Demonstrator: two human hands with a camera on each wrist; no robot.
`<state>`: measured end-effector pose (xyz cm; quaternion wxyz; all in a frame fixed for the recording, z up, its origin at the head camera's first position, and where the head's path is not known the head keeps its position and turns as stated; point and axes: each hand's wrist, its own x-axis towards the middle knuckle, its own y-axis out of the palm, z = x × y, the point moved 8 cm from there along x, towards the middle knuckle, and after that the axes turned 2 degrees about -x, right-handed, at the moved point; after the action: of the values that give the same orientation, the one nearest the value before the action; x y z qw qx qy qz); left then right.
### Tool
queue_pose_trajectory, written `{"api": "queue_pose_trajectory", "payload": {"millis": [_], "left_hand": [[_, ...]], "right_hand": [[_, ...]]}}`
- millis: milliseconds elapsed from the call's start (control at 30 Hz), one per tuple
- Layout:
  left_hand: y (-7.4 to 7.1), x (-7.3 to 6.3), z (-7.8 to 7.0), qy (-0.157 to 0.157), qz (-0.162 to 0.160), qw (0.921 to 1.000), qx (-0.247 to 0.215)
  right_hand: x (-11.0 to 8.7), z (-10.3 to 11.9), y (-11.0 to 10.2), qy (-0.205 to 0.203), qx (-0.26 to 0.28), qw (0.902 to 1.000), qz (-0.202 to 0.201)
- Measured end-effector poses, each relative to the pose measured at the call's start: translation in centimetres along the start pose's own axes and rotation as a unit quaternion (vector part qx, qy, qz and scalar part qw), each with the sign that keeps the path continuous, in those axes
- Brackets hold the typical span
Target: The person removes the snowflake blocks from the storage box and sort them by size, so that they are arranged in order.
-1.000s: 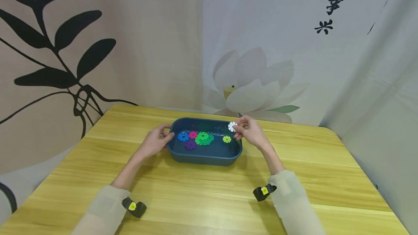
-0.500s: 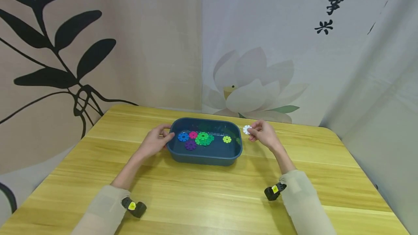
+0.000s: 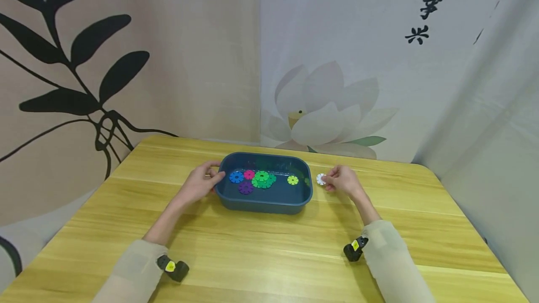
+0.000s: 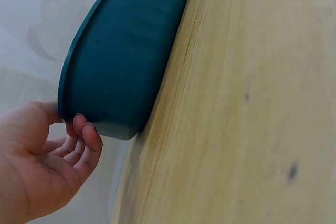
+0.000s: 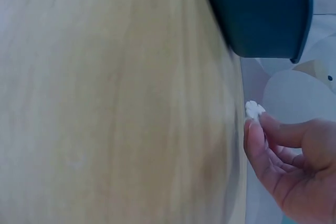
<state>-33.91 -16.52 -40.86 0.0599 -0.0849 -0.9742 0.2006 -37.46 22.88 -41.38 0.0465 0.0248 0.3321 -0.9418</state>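
A dark blue plastic basin [image 3: 261,206] stands on the table with several notched snowflake discs inside: a blue disc [image 3: 236,177], a pink disc [image 3: 249,175], a purple disc [image 3: 246,187], overlapping green discs [image 3: 262,180] and a yellow-green disc [image 3: 292,180]. My left hand [image 3: 199,183] grips the basin's left end, thumb over the rim and fingers curled against the outer wall [image 4: 118,51]. Just right of the basin, my right hand [image 3: 344,181] pinches a white snowflake disc [image 3: 320,179] between thumb and fingers, low over the tabletop. Whether the disc touches the wood I cannot tell.
The wooden table [image 3: 261,256] extends around the basin on all sides. Behind it hangs a printed curtain [image 3: 202,60] with leaves, a lotus and characters. A black wrist camera [image 3: 173,268] sits on the left sleeve, another camera [image 3: 355,249] on the right.
My right hand has carried the white snowflake disc from over the basin's right end out to the right, then down toward the table. My left hand and the basin have stayed put.
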Motion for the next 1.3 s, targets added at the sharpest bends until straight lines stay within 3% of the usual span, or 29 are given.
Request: {"api": "queue_pose_trajectory", "payload": {"millis": [233,533,833,1033,1300], "left_hand": [[0.0,-0.1,-0.4,0.006,-0.005,1.0000,0.002],[0.2,-0.2,-0.7,0.005,-0.005,1.0000,0.000],[0.2,-0.1,-0.5,0.001,-0.004,1.0000,0.003],[0.1,0.1,-0.1,-0.008,-0.006,0.9999,0.009],[0.0,0.0,0.0,-0.007,-0.003,1.0000,0.004]], "right_hand": [[0.1,-0.8,0.4,0.028,-0.010,0.9995,0.009],[0.4,-0.9,0.9,0.037,-0.044,0.9983,0.013],[0.5,-1.2,0.9,0.045,-0.041,0.9981,0.005],[0.5,-0.5,0.5,0.033,-0.044,0.9985,-0.001],[-0.1,1.9,-0.3,-0.005,-0.032,0.9994,-0.014]]}}
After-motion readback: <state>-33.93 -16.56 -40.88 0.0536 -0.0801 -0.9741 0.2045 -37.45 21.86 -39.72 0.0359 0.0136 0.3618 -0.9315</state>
